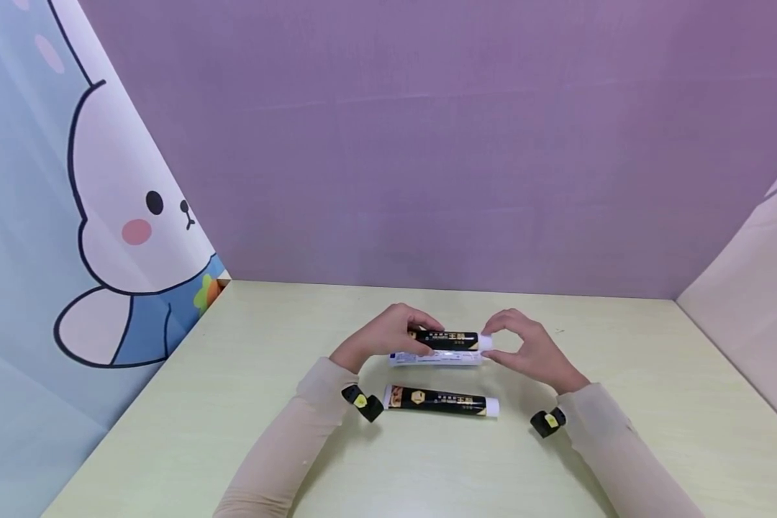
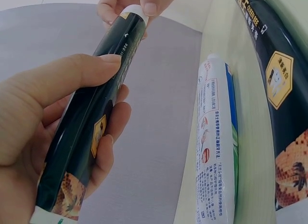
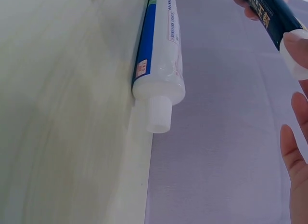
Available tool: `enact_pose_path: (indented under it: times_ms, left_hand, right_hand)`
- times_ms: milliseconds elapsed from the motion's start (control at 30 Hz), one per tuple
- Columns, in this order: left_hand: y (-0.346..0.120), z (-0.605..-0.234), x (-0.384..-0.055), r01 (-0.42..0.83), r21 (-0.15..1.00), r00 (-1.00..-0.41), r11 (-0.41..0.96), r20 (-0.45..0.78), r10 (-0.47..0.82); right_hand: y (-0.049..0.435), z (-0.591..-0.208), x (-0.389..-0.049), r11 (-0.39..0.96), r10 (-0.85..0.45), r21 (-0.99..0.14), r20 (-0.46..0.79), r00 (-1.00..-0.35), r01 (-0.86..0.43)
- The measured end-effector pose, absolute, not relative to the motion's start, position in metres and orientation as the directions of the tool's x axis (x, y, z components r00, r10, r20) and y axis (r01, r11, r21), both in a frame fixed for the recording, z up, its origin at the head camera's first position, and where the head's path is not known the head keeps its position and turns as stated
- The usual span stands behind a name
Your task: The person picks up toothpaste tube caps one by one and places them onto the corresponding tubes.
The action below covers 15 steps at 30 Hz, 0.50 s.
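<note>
My left hand (image 1: 391, 334) grips a black toothpaste tube (image 1: 453, 340) with gold lettering, the thumb lying along its upper side in the left wrist view. At the tube's other end, my right hand (image 1: 532, 350) pinches the white cap (image 3: 294, 53) between thumb and fingertips. A white toothpaste tube (image 2: 214, 142) with blue and green edging lies on the table just below the held tube in the head view. Nearer the body lies a second black toothpaste tube (image 1: 437, 401), its white cap pointing right.
The pale wooden table (image 1: 285, 460) reaches back to a purple cloth wall (image 1: 427, 144). On the left hangs a blue cloth (image 1: 19, 288) printed with a cartoon rabbit, and a light cloth (image 1: 751, 302) borders the right side. Small black wrist cameras (image 1: 362, 403) sit below both hands.
</note>
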<state>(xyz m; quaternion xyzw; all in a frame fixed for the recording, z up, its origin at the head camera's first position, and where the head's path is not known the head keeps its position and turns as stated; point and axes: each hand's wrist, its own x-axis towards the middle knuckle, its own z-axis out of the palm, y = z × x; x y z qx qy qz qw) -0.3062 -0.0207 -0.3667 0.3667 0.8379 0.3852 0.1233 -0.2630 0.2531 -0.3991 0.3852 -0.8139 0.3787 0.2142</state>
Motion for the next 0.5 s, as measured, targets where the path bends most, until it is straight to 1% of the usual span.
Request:
enact_pose_path:
  times_ms: [133, 233, 500]
  left_hand:
    - [-0.0187, -0.3664, -0.3077, 0.513, 0.738, -0.705, 0.438, 0.072, 0.706]
    - [-0.0176, -0.3666, -0.3089, 0.510, 0.740, -0.707, 0.438, 0.070, 0.704]
    - [-0.0135, -0.3679, -0.3136, 0.507, 0.741, -0.714, 0.439, 0.077, 0.695]
  right_hand:
    - [0.2574, -0.4011, -0.2680, 0.394, -0.462, -0.476, 0.637, -0.617, -0.786]
    - [0.2588, -0.4019, -0.2700, 0.402, -0.457, -0.482, 0.631, -0.627, -0.779]
    - [0.2638, -0.4008, -0.2743, 0.461, -0.432, -0.515, 0.581, -0.690, -0.723]
